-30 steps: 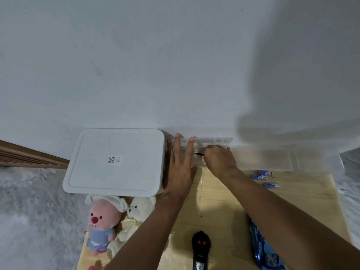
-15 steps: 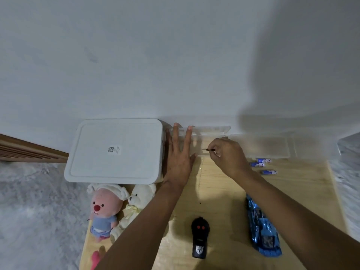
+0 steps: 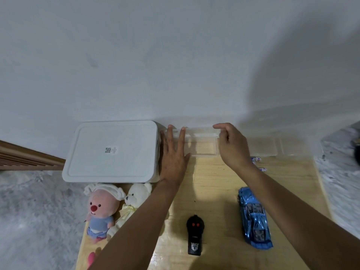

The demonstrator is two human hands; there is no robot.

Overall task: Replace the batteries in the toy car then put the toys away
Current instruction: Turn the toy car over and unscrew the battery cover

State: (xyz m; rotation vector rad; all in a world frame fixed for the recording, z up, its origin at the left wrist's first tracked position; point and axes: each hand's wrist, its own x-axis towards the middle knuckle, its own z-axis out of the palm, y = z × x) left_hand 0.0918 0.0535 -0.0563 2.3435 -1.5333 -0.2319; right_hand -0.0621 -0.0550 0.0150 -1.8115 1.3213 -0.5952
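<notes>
While the glossy blue toy car [image 3: 253,217] sits roof up on the wooden worktop [image 3: 214,191], right of the black remote [image 3: 194,237], both hands are up at the clear box [image 3: 204,147] by the wall. Left hand [image 3: 173,158] lies flat, fingers straight, on the box's left end. Right hand [image 3: 231,145] hovers above the box, index out, other fingers loosely curled, nothing seen in it.

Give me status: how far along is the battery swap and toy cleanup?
Done: nothing visible. The blue toy car sits wheels down, batteries loose by the clear box. In hand: left hand flat on the clear box, right hand above it; whether it holds anything is hidden. Left: the swap, then stowing car, remote, pink plush and white bear; white bin is lidded.
</notes>
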